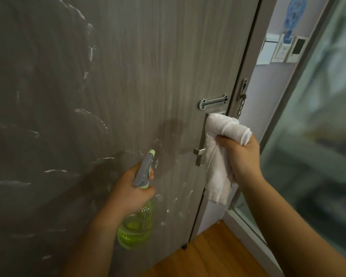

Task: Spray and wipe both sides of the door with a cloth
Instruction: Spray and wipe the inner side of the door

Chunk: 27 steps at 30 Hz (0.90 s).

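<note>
Door: a grey door [138,66] with a wood pattern is seen close up, filling the left and middle of the view. White wet streaks and drops are spread over its left and lower parts.
Door handle: a silver handle [199,151] on a long metal plate is fixed near the door's right edge. It is partly hidden by the cloth.
Chain slide: a small grey slide bar [213,101] is fixed just above the handle plate. A chain [240,108] hangs from the frame beside it.
Cloth: a white cloth [220,156] is bunched up and pressed against the handle plate. Its loose end hangs down past the door's edge.
Right hand: the right hand [242,156] is curled around the cloth, so the grip is clamped on the cloth.
Spray bottle: a green see-through spray bottle [137,222] with a grey top is held low in front of the door, and its nozzle is pointed at the door.
Left hand: the left hand [132,186] is wrapped around the bottle's neck, so the grip is clamped on the spray bottle.
Floor: a brown wooden floor [208,256] is seen at the bottom right.
Glass: a glass panel [318,136] is seen at the right, blurred.
</note>
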Motion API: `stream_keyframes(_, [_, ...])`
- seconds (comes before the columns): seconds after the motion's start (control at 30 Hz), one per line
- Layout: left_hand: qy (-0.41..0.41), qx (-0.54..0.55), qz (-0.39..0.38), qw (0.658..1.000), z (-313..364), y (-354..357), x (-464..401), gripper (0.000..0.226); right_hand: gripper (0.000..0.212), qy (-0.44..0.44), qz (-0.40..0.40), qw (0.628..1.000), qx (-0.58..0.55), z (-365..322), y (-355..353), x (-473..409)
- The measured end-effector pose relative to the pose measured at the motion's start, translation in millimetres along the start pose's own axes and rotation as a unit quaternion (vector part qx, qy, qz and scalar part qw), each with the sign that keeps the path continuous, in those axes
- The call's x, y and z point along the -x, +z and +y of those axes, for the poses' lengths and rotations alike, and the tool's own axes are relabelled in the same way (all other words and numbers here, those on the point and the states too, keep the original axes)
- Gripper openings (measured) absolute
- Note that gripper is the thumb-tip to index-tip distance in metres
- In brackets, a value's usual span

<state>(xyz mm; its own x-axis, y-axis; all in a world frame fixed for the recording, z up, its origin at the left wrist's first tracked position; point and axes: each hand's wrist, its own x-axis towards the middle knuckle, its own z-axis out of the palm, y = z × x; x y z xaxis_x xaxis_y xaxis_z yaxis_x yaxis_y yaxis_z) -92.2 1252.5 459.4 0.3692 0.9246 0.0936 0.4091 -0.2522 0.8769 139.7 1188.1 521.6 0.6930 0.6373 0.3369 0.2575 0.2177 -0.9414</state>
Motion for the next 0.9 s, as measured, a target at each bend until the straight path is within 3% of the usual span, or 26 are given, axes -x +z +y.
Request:
stream_keyframes(0.1, [-0.011, 0.008, 0.0, 1.0, 1, 0, 4, 0.039, 0.027, -0.025, -0.046, 0.998, 0.018, -5, 11, -7])
stream_keyframes(0.27, [-0.013, 0.021, 0.035, 0.999, 3, -4, 8, 0.038, 0.024, -0.19, -0.118, 0.968, 0.118, -22, 46, -42])
stream_keyframes(0.33, [-0.013, 0.023, 0.046, 0.999, 8, -6, 8, 0.037, 0.038, -0.304, -0.088, 0.933, 0.17, -28, 66, -61])
stream_keyframes(0.47, [-0.012, 0.022, 0.063, 0.998, 27, -13, -1, 0.035, 0.043, -0.497, -0.033, 0.839, 0.218, -20, 109, -89])
stream_keyframes(0.63, [0.007, 0.02, 0.13, 0.991, 38, -20, -10, 0.035, 0.028, -0.556, -0.023, 0.81, 0.183, 32, 140, -95])
stream_keyframes(0.73, [0.006, -0.011, 0.157, 0.987, 35, -16, -13, 0.018, 0.047, -0.626, -0.007, 0.754, 0.2, 80, 143, -87])
stream_keyframes(0.83, [-0.03, -0.039, 0.192, 0.98, 23, -10, -13, 0.044, 0.047, -0.669, -0.053, 0.707, 0.223, 124, 136, -72])
stream_keyframes(0.9, [-0.032, -0.037, 0.199, 0.979, 24, -5, -14, 0.042, 0.053, -0.683, -0.105, 0.675, 0.258, 153, 130, -67])
